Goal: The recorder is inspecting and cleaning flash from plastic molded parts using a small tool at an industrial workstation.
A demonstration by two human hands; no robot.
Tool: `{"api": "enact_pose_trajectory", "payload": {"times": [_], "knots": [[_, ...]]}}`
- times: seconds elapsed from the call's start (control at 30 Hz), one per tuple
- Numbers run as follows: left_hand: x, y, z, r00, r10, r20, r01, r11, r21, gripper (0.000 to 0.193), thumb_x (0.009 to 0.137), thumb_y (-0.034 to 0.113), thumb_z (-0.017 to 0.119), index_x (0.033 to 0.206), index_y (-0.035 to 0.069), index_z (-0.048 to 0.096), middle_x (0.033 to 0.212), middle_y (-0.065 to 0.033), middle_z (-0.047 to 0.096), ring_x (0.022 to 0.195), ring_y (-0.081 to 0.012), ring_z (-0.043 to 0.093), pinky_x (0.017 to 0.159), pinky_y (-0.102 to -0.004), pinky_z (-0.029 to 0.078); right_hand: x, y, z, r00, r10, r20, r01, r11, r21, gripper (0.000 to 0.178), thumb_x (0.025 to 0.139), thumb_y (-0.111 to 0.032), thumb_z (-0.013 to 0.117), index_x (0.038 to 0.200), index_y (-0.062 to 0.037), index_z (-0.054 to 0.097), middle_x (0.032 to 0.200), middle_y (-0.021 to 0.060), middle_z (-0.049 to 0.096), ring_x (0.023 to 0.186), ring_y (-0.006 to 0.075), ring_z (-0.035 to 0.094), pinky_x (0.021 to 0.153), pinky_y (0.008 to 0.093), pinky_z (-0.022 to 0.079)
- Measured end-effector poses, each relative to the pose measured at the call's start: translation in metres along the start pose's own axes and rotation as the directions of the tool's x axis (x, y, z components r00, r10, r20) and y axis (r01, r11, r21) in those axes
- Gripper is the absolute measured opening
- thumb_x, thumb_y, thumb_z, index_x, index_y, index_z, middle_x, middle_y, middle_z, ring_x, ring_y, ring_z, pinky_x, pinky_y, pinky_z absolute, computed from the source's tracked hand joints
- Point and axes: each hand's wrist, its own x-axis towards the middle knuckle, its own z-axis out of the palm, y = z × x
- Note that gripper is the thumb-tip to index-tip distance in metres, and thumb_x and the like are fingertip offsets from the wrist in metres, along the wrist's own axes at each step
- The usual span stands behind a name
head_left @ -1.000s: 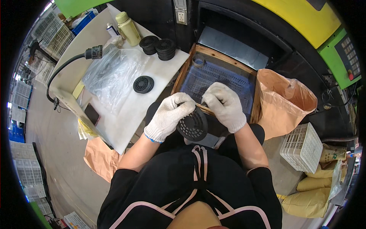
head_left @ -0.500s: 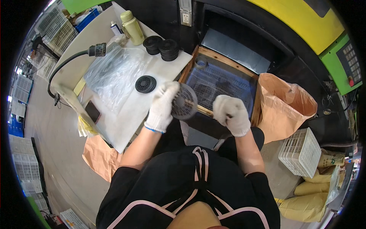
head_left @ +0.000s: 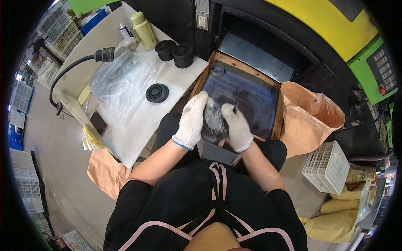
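Observation:
In front of my body, my gloved left hand [head_left: 191,119] is closed on the left side of a round black slotted disc [head_left: 214,125], which is smeared by motion. Close against its right side is my gloved right hand [head_left: 238,129], its fingers curled. From that fist sticks up the tip of a thin dark tool [head_left: 236,107]; the rest is covered by the glove, so its kind does not show. On the white table to the left lies a similar slotted black disc [head_left: 157,93]. Behind it stand two stacks of black discs [head_left: 183,56].
Clear plastic bags [head_left: 121,79], a phone [head_left: 99,122], a yellow-green bottle [head_left: 143,31] and a bendable lamp [head_left: 104,54] share the white table [head_left: 176,88]. Beyond my hands sits a wood-framed bin [head_left: 247,69]. An open brown paper bag [head_left: 307,125] and white crate [head_left: 326,167] stand right.
My right hand has moved left and in to the disc. The disc has shifted slightly right and tilted, still in my left hand. The table items have not moved.

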Motion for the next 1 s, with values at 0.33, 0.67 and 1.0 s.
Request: {"api": "enact_pose_trajectory", "payload": {"times": [0.33, 0.67, 1.0], "knots": [[-0.010, 0.007, -0.002, 0.989, -0.108, 0.102, 0.115, 0.991, -0.063, 0.011, 0.099, 0.015, 0.061, 0.098, 0.004, 0.064, 0.090, -0.0013, 0.064, 0.081, -0.0083, 0.060, 0.075, -0.0248, 0.050, -0.010, -0.010, 0.005, 0.966, 0.056, 0.251, -0.119, 0.962, 0.245, 0.035, 0.103, -0.038, 0.051, 0.097, -0.0047, 0.062, 0.080, 0.0035, 0.061, 0.068, 0.0077, 0.056, 0.064, 0.0230, 0.049], [-0.023, 0.004, 0.005, 0.994, 0.082, 0.068, -0.093, 0.981, 0.172, 0.016, 0.101, 0.019, 0.059, 0.094, 0.005, 0.062, 0.085, -0.0012, 0.063, 0.076, -0.0091, 0.057, 0.070, -0.0256, 0.049, -0.001, -0.002, -0.003, 0.985, -0.049, 0.163, 0.066, 0.993, -0.103, 0.037, 0.103, -0.038, 0.051, 0.105, -0.0029, 0.061, 0.085, 0.0054, 0.064, 0.072, 0.0121, 0.061, 0.064, 0.0256, 0.051], [-0.016, -0.014, -0.010, 0.972, 0.200, 0.121, -0.226, 0.935, 0.272, 0.022, 0.100, 0.024, 0.059, 0.090, 0.006, 0.063, 0.080, 0.0010, 0.061, 0.070, -0.0057, 0.055, 0.063, -0.0221, 0.046, 0.016, -0.012, -0.016, 0.844, -0.486, 0.226, 0.476, 0.487, -0.732, 0.034, 0.101, -0.037, 0.054, 0.101, -0.0041, 0.063, 0.080, 0.0018, 0.062, 0.062, 0.0074, 0.056, 0.050, 0.0242, 0.046]]}}
